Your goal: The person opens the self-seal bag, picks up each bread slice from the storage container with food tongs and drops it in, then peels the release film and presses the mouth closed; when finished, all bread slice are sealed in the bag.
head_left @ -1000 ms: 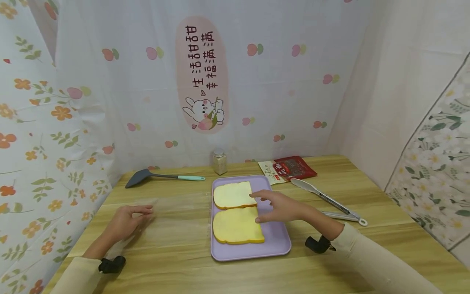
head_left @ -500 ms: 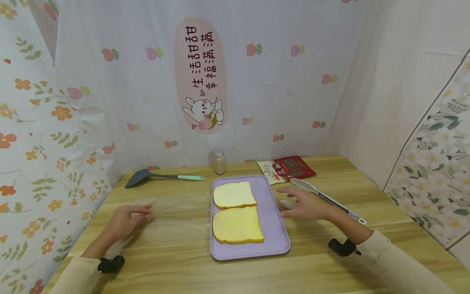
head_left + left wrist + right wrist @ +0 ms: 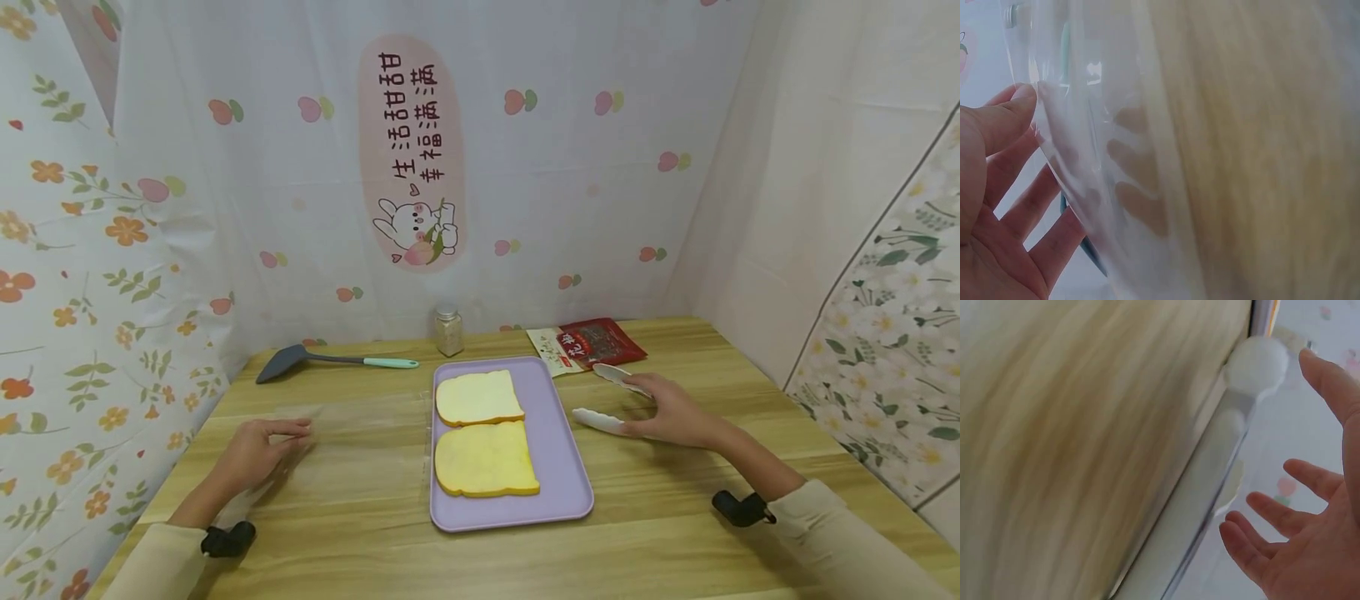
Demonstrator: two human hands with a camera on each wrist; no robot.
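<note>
Our two bread slices [image 3: 486, 460] lie on the lilac tray [image 3: 562, 487]; our left grip [image 3: 258, 452] pinches clear plastic film [image 3: 367, 433] on the worktop [image 3: 360, 558]; our right grip [image 3: 675, 417], loose, hasn't yet grasped the tongs [image 3: 598, 420] beneath.

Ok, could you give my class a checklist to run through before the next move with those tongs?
1. Left hand holds the clear plastic by its edge: ok.
2. Right hand grips the tongs: not ok, fingers spread beside them.
3. Tong tips apart: ok.
4. Both bread slices on the purple tray: ok.
5. Plastic opened wide enough for a slice: cannot tell, too transparent.
</note>
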